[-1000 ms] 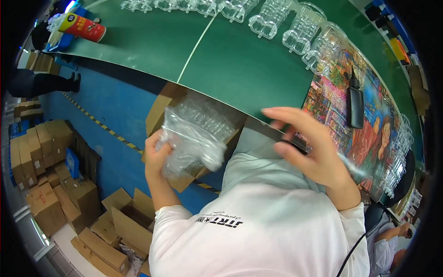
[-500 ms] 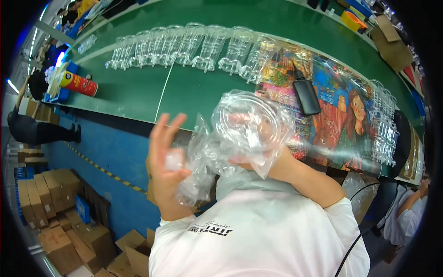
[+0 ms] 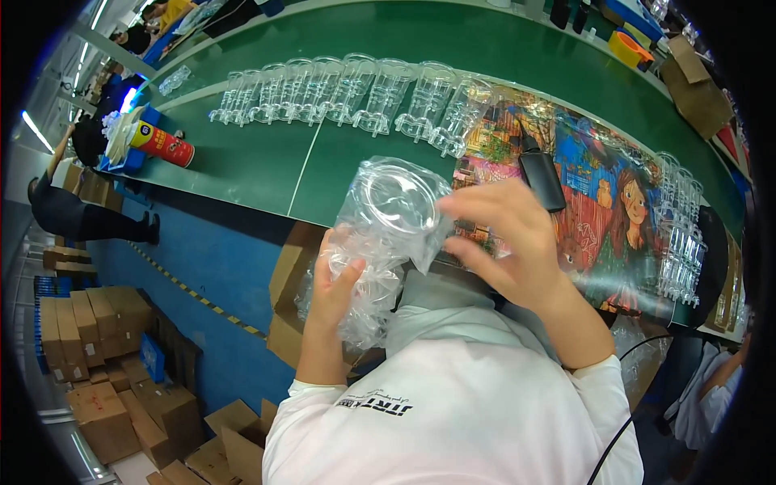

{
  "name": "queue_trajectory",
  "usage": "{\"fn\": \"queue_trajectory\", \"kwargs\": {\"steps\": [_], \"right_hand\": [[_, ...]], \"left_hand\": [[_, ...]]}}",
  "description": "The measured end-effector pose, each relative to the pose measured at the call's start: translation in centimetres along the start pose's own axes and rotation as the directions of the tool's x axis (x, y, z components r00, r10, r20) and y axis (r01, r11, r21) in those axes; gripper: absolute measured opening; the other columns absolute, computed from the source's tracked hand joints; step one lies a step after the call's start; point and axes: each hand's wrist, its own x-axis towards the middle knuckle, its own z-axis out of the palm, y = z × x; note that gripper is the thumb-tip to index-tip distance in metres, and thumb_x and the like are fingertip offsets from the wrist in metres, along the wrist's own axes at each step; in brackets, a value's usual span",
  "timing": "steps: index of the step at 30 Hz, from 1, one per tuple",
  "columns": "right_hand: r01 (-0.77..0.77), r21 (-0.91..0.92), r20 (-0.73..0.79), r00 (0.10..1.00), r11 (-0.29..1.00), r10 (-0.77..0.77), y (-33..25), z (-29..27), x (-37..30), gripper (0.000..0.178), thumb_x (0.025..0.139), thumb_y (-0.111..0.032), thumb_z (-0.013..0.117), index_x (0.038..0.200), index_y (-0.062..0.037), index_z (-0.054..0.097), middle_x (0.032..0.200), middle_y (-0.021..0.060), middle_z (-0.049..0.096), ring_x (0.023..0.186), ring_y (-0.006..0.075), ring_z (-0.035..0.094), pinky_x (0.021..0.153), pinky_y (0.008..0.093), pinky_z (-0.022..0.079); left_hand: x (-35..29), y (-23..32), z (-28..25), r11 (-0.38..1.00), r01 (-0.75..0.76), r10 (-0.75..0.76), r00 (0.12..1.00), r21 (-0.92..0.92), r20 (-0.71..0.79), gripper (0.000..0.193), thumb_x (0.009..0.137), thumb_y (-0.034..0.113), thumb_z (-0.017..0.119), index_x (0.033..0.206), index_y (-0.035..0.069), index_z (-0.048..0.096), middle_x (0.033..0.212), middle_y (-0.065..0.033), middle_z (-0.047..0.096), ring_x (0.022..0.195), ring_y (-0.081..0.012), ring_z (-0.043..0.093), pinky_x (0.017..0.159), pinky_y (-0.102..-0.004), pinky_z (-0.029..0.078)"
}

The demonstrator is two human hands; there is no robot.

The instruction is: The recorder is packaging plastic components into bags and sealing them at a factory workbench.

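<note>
A clear round-rimmed plastic cup in a thin clear plastic bag is held in front of my body, its rim turned up toward me. My left hand is wrapped round the lower part of the bagged cup, thumb across the crumpled plastic. At the bag's right side is my right hand, fingers bent and thumb apart from them. Its fingertips are at the bag's edge; whether they touch it cannot be made out. A row of clear plastic cups stands beyond on the green table.
A black oblong device lies on a colourful printed mat. More clear cups stand at the right. A red and yellow can sits by a blue bin at left. Cardboard boxes are stacked lower left; a person stands beyond.
My left hand has moved from beside the bag to a grip on its lower part. My right hand has come out from behind the bag to its right side, fingers loosened.
</note>
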Motion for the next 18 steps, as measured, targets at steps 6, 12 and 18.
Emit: {"fn": "queue_trajectory", "kwargs": {"steps": [6, 12, 18], "right_hand": [[0.11, -0.271, 0.188, 0.98, 0.956, -0.059, 0.5, 0.8, -0.2, 0.022, 0.069, -0.02, 0.075, 0.085, -0.0078, 0.065, 0.082, 0.0037, 0.064, 0.07, 0.0214, 0.059, 0.057, 0.0305, 0.047], [-0.252, -0.171, -0.059, 0.968, 0.953, 0.245, 0.5, 0.3, -1.3, 0.018, 0.065, -0.013, 0.077, 0.067, -0.0037, 0.062, 0.059, 0.0057, 0.053, 0.049, 0.0185, 0.048, 0.045, 0.0302, 0.037], [-0.374, -0.119, -0.099, 0.926, 0.92, 0.364, 0.8, 0.5, -2.1, 0.019, 0.067, -0.014, 0.078, 0.066, -0.003, 0.062, 0.062, 0.0053, 0.059, 0.047, 0.0131, 0.05, 0.043, 0.0245, 0.039]], "left_hand": [[0.3, 0.6, 0.2, 0.905, -0.32, 0.284, 0.945, 0.282, 0.16, 0.049, 0.083, 0.016, 0.062, 0.127, 0.001, 0.043, 0.112, -0.008, 0.056, 0.099, -0.0141, 0.054, 0.082, -0.0256, 0.044], [1.1, 2.2, -2.3, 0.8, -0.391, 0.517, 0.834, 0.455, -0.192, 0.019, 0.085, 0.02, 0.064, 0.09, 0.002, 0.061, 0.067, 0.0002, 0.052, 0.066, -0.0055, 0.05, 0.059, -0.0195, 0.037], [1.4, 3.1, 1.5, 0.886, -0.311, 0.35, 0.935, 0.343, -0.056, 0.021, 0.085, 0.012, 0.061, 0.068, 0.003, 0.054, 0.066, 0.0016, 0.048, 0.061, -0.0035, 0.042, 0.052, -0.0196, 0.029]]}}
